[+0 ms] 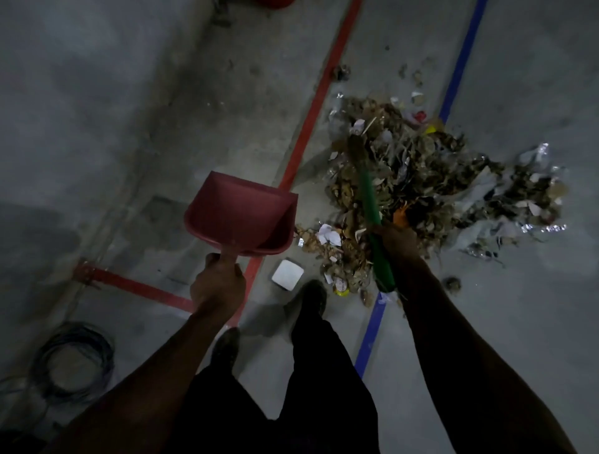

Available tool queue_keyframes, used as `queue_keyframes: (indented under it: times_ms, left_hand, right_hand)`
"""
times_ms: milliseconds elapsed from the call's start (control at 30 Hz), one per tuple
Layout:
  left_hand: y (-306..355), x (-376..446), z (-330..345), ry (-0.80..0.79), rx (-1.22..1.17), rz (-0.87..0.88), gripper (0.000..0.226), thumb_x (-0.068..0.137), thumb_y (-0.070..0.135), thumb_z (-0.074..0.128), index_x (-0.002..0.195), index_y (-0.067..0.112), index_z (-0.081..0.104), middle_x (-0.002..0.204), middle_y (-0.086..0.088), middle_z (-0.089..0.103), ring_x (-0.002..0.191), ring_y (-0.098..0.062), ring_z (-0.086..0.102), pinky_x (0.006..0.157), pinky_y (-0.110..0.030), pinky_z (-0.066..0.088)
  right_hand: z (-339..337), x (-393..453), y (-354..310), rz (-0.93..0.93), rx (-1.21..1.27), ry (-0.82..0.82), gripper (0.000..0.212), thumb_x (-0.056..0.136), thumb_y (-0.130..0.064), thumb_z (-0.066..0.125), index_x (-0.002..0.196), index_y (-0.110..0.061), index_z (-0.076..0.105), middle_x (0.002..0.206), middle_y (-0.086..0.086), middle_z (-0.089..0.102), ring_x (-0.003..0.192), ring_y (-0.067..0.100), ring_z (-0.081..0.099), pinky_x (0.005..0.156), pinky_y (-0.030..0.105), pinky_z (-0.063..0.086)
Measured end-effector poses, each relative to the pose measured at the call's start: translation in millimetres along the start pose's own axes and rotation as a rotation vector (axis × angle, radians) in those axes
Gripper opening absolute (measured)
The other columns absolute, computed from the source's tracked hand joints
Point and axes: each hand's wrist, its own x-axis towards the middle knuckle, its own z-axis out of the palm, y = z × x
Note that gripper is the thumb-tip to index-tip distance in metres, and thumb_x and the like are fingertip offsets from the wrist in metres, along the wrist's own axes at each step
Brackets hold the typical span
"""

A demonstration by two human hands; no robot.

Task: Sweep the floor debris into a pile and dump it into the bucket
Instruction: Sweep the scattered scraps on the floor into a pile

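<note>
Head view, looking down at grey concrete floor (518, 324). Left hand (217, 285) wrapped round handle of red plastic dustpan (241, 216), fingers clamped on it; pan held above floor, mouth pointing away, nothing visible inside. Right hand (400, 241) gripping green broom handle (372, 210), fingers curled on shaft; bristle end buried among the litter.

Progress, as judged: sweeping largely done. Heap of dry leaves, paper scraps and foil wrappers (421, 181) gathered between red painted floor line (319, 97) and blue painted floor line (460, 61), spilling past the blue one on the right. Strays outstanding: white square paper piece (287, 273) near the forward shoe, small clumps beyond the heap's far edge. Loading and dumping not yet begun. Red curved object (275, 2) at top edge possibly the bucket; too cropped to confirm.

Room for moving: bare floor on left of red line, ample for setting pan down at heap's near-left edge. Coiled dark cable (76, 359) at lower left, well apart from heap but a trip risk on stepping back. Heap's right fringe loose and ragged, likely to scatter under a careless stroke.
</note>
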Motion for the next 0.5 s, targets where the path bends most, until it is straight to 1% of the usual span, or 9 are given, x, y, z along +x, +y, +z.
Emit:
queue_keyframes:
  times_ms: [67,133,233,300,367,433,500]
  left_hand:
    - [-17.6,-8.9,-4.2,-0.019,0.019,0.065,0.057,0.097,0.015,0.045,0.149,0.031,0.028,0.115,-0.017,0.050,0.095,-0.039,0.057,0.078,-0.043,0.041]
    - [-42.1,-17.4,-9.2,-0.005,0.043,0.110,0.053,0.096,0.014,0.047,0.146,0.027,0.036,0.116,-0.018,0.051,0.099,-0.040,0.056,0.084,-0.045,0.042]
    - [-74.9,-36.3,-26.4,-0.038,0.099,0.175,0.052,0.095,0.015,0.046,0.145,0.026,0.035,0.119,-0.016,0.049,0.100,-0.038,0.054,0.084,-0.043,0.042]
    - [-96.1,-48.0,-34.5,-0.058,0.091,0.230,0.053,0.094,0.014,0.047,0.144,0.024,0.035,0.118,-0.015,0.047,0.099,-0.037,0.052,0.085,-0.043,0.041]
    - [-115.3,-56.2,-37.9,-0.085,0.083,0.255,0.052,0.092,0.013,0.049,0.142,0.022,0.038,0.120,-0.016,0.047,0.101,-0.037,0.052,0.089,-0.044,0.042]
    - [-131.2,-63.1,-38.9,-0.111,0.100,0.249,0.050,0.091,0.013,0.051,0.139,0.022,0.041,0.127,-0.016,0.047,0.105,-0.039,0.052,0.093,-0.046,0.042]
    - [-143.8,-74.0,-41.5,-0.135,0.136,0.244,0.049,0.092,0.013,0.050,0.139,0.022,0.041,0.131,-0.017,0.046,0.109,-0.041,0.052,0.093,-0.046,0.041]
  right_hand:
    - [6.9,-27.2,21.3,-0.023,0.016,0.041,0.007,0.087,-0.002,0.067,0.084,0.003,0.062,0.064,0.016,0.055,0.030,0.013,0.050,0.032,0.020,0.041]
    - [13.4,-57.5,51.3,-0.032,-0.005,0.060,0.010,0.086,-0.001,0.067,0.095,0.004,0.065,0.062,0.015,0.055,0.035,0.020,0.050,0.034,0.023,0.042]
    - [21.8,-107.9,94.6,-0.009,0.015,0.053,0.024,0.089,0.000,0.061,0.113,0.000,0.065,0.064,0.014,0.054,0.039,0.022,0.048,0.037,0.025,0.041]
    - [26.4,-134.7,124.3,0.017,-0.039,0.026,0.035,0.089,-0.002,0.062,0.123,-0.006,0.062,0.069,0.015,0.057,0.045,0.024,0.052,0.042,0.027,0.043]
    - [30.6,-157.2,157.5,0.033,-0.140,-0.006,0.045,0.089,-0.006,0.065,0.133,-0.011,0.058,0.080,0.016,0.062,0.053,0.026,0.058,0.049,0.030,0.047]
    - [34.5,-176.9,187.5,0.054,-0.222,-0.052,0.049,0.089,-0.010,0.066,0.136,-0.016,0.056,0.089,0.015,0.066,0.058,0.024,0.062,0.054,0.031,0.050]
    - [38.0,-196.9,211.5,0.070,-0.281,-0.087,0.045,0.089,-0.014,0.066,0.134,-0.020,0.058,0.095,0.012,0.068,0.062,0.021,0.064,0.056,0.031,0.051]
